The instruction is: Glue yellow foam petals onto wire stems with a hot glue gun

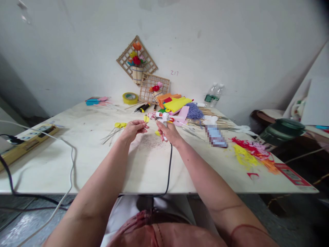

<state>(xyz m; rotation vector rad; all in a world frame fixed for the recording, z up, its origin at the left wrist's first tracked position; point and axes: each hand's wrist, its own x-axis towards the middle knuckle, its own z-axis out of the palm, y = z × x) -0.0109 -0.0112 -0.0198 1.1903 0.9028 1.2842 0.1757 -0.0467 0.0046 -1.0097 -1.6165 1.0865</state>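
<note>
My right hand is closed round a white glue gun whose nozzle points left; its black cord runs back over the table edge. My left hand pinches a small yellow foam piece right at the nozzle tip. Both hands are raised a little above the white table. Thin wire stems with yellow petals lie just left of my left hand.
Coloured foam sheets, purple yarn, a yellow tape roll and wooden lattice flower crafts sit at the back. Foam scraps and a phone lie right. A power strip with cables lies left.
</note>
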